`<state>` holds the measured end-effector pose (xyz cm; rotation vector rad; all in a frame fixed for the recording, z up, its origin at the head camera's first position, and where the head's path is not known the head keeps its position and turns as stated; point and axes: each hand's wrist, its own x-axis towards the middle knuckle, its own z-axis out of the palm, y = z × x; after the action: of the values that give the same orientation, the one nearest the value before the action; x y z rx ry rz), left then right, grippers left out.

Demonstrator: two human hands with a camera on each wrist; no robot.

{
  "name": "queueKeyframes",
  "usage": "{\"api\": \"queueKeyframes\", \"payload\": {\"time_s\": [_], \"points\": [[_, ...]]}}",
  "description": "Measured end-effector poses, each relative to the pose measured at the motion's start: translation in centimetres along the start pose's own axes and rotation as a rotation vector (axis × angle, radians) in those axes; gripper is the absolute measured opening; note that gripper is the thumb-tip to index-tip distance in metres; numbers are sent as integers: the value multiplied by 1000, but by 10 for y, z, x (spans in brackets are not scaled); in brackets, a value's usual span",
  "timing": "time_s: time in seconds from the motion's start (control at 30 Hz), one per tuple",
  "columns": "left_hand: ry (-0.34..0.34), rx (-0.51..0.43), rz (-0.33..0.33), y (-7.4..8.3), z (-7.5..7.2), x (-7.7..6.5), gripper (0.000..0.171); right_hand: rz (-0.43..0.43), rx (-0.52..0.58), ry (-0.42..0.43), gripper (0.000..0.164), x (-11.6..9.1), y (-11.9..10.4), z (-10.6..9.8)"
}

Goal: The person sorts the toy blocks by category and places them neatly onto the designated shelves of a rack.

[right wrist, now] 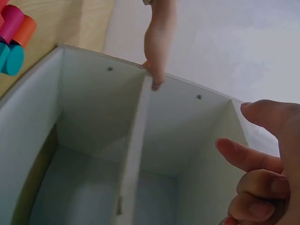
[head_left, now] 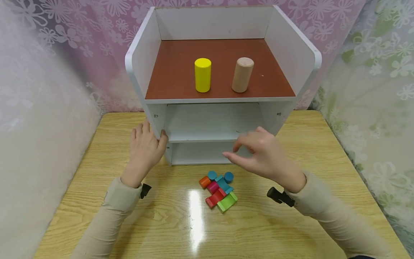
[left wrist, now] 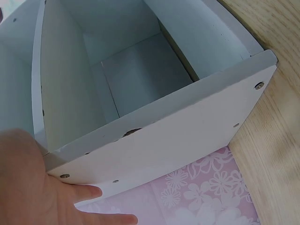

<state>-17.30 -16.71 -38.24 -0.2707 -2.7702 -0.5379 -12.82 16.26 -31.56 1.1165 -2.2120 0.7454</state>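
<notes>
My left hand [head_left: 143,149] rests at the left side of a small white shelf unit [head_left: 295,46], its thumb over the front edge and its fingers straight along the outer side. In the left wrist view, those fingers lie by the side panel [left wrist: 173,126]. My right hand [head_left: 263,154] hovers before the lower compartments at the right, thumb and index finger apart with nothing between them. The right wrist view shows its other fingers [right wrist: 258,185] curled. A yellow cylinder [head_left: 202,75] and a plain wooden cylinder [head_left: 242,75] stand upright on the brown top.
On the wooden table [head_left: 155,223], in front of the unit, lies a cluster of blocks: an orange cylinder [head_left: 204,182], a magenta one [head_left: 212,187], two blue ones, and curved red [head_left: 215,198], green [head_left: 228,202] and teal [head_left: 224,184] pieces. Floral curtains [head_left: 71,39] surround the table.
</notes>
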Motion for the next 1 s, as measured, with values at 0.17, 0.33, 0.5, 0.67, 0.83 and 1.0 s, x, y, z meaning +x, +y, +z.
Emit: {"api": "queueKeyframes", "payload": {"time_s": [0.17,0.33,0.5,0.67,0.83,1.0], "points": [[11,5,7,0,0,0,62,50,37,-62,40,-15,7,15],[13,1,13,0,0,0,61,104,82,-77,31,-29,13,28],[18,-5,15,0,0,-1,62,172,102,-93,42,-43,20,42],[27,-8,16,0,-1,-1,62,216,131,-109,35,-56,29,56],[21,-12,12,1,-1,0,62,294,148,-148,20,-69,34,70],[15,-12,6,0,-1,0,63,329,162,-186,16,-80,40,82]]}}
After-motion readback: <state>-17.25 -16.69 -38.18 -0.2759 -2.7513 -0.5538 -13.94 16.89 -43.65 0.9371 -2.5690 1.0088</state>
